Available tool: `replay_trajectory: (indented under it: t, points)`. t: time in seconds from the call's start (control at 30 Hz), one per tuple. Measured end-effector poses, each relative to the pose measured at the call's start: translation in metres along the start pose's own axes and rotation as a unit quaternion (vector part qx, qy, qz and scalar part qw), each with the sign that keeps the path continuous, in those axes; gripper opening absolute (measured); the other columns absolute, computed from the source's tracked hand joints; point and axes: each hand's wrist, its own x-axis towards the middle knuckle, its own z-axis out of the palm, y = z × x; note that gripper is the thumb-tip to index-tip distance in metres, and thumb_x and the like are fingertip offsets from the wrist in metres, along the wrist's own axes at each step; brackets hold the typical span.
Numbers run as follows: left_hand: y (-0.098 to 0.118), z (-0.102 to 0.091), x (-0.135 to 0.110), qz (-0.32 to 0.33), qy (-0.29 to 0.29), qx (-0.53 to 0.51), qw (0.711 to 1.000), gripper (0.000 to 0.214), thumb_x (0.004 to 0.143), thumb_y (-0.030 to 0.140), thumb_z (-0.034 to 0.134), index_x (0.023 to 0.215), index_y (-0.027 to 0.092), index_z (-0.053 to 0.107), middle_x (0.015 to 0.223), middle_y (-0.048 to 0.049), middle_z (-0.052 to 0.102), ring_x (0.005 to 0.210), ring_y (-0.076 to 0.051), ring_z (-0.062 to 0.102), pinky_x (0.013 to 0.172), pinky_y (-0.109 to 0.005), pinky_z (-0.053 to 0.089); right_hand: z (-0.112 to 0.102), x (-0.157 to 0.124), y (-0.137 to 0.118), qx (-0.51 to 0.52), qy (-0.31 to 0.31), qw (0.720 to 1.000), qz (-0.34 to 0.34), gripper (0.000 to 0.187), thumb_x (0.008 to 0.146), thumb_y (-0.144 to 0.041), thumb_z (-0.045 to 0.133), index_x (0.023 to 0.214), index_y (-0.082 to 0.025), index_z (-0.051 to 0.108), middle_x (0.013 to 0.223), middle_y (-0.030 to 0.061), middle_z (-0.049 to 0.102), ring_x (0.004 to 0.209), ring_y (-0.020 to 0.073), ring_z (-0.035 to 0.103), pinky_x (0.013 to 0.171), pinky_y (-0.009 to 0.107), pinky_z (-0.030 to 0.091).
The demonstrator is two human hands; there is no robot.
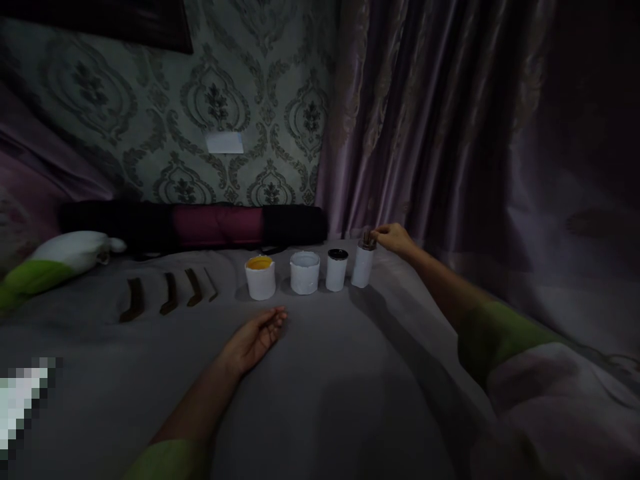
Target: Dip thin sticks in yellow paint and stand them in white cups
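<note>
A row of white containers stands on a grey sheet (325,387): a tub with yellow contents (260,277), a white tub (305,272), a dark-topped jar (337,269) and a tall narrow jar (363,263) at the right end. My right hand (395,237) reaches to the top of the tall jar, its fingers pinched on a small dark thing that sticks out of it. My left hand (255,337) rests on the sheet in front of the yellow tub, fingers loosely curled, holding nothing.
Several dark brown sticks (170,293) lie in a row to the left of the tubs. A black and maroon bolster (200,225) lies along the patterned wall. A white and green pillow (60,260) is at the left. Purple curtains (450,133) hang at the right.
</note>
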Motion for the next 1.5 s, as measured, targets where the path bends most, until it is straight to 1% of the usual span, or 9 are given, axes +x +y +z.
replay_trajectory:
  t: [0.17,0.47,0.57,0.87,1.03,1.17,1.3,1.4,1.5]
  points:
    - [0.000,-0.002,0.002,0.000,-0.006,-0.004,1.000,0.013,0.080,0.004,0.047,0.084,0.006,0.058,0.073,-0.0086,0.062,0.058,-0.008,0.059,0.053,-0.017,0.051,0.001,0.002,0.003,0.010,0.009,1.000,0.004,0.036,0.076,-0.043,0.046,0.081,-0.016,0.069,0.060,0.0025,0.060,0.059,0.0135,0.056,0.057,0.023,0.042]
    - [0.001,0.002,0.000,-0.002,-0.001,-0.003,1.000,0.014,0.081,0.004,0.045,0.084,0.007,0.058,0.071,-0.0087,0.062,0.056,-0.008,0.058,0.050,-0.016,0.050,0.005,0.006,0.007,0.016,0.022,1.000,-0.008,0.035,0.078,-0.040,0.044,0.080,-0.017,0.070,0.060,0.0027,0.060,0.059,0.0133,0.056,0.058,0.024,0.043]
    - [0.001,0.001,0.000,-0.001,0.000,-0.004,1.000,0.013,0.080,0.004,0.046,0.084,0.006,0.058,0.072,-0.0086,0.062,0.057,-0.008,0.058,0.052,-0.016,0.050,0.004,0.007,0.007,0.022,0.033,0.999,-0.009,0.035,0.078,-0.041,0.043,0.081,-0.017,0.070,0.059,0.0024,0.059,0.059,0.0134,0.056,0.058,0.024,0.043]
    - [0.000,0.000,0.000,0.000,0.002,-0.002,1.000,0.012,0.080,0.004,0.047,0.083,0.006,0.058,0.073,-0.0089,0.062,0.057,-0.008,0.057,0.053,-0.016,0.050,-0.001,0.004,0.008,0.048,0.100,0.994,0.006,0.033,0.077,-0.040,0.044,0.079,-0.018,0.069,0.063,0.0028,0.062,0.063,0.0144,0.057,0.061,0.024,0.043]
    - [0.001,0.000,0.001,0.000,0.000,-0.002,1.000,0.012,0.079,0.004,0.047,0.083,0.005,0.058,0.073,-0.0084,0.062,0.057,-0.008,0.058,0.053,-0.016,0.050,-0.004,0.005,0.013,0.063,0.141,0.988,0.011,0.034,0.078,-0.039,0.042,0.080,-0.017,0.068,0.066,0.0045,0.063,0.064,0.0153,0.057,0.062,0.025,0.043]
    - [0.001,0.000,0.002,-0.006,0.004,-0.010,1.000,0.013,0.079,0.004,0.047,0.085,0.004,0.058,0.073,-0.0089,0.061,0.057,-0.008,0.058,0.052,-0.016,0.050,-0.005,0.003,0.014,0.087,0.163,0.983,0.004,0.035,0.078,-0.039,0.042,0.079,-0.015,0.067,0.068,0.0059,0.064,0.063,0.0154,0.057,0.060,0.025,0.042]
    - [0.000,-0.003,0.004,0.001,0.005,-0.008,1.000,0.013,0.080,0.004,0.047,0.084,0.004,0.059,0.073,-0.0094,0.062,0.056,-0.008,0.057,0.051,-0.016,0.050,-0.007,-0.001,0.013,0.124,0.183,0.975,-0.010,0.038,0.080,-0.042,0.040,0.078,-0.013,0.065,0.067,0.0063,0.062,0.058,0.0144,0.055,0.054,0.025,0.040]
    - [-0.001,-0.006,0.006,0.006,0.000,-0.007,1.000,0.013,0.080,0.005,0.046,0.084,0.004,0.059,0.073,-0.0098,0.062,0.057,-0.008,0.058,0.052,-0.016,0.051,-0.008,-0.007,0.010,0.171,0.196,0.966,-0.003,0.040,0.081,-0.044,0.038,0.081,-0.012,0.062,0.061,0.0048,0.059,0.055,0.0132,0.052,0.050,0.023,0.039]
    - [-0.001,-0.007,0.007,0.008,0.001,-0.010,1.000,0.013,0.080,0.005,0.046,0.084,0.005,0.059,0.073,-0.0099,0.063,0.058,-0.008,0.059,0.053,-0.017,0.051,-0.009,-0.015,0.006,0.222,0.192,0.956,-0.009,0.038,0.081,-0.044,0.039,0.083,-0.012,0.060,0.056,0.0024,0.055,0.051,0.0115,0.050,0.047,0.022,0.037]
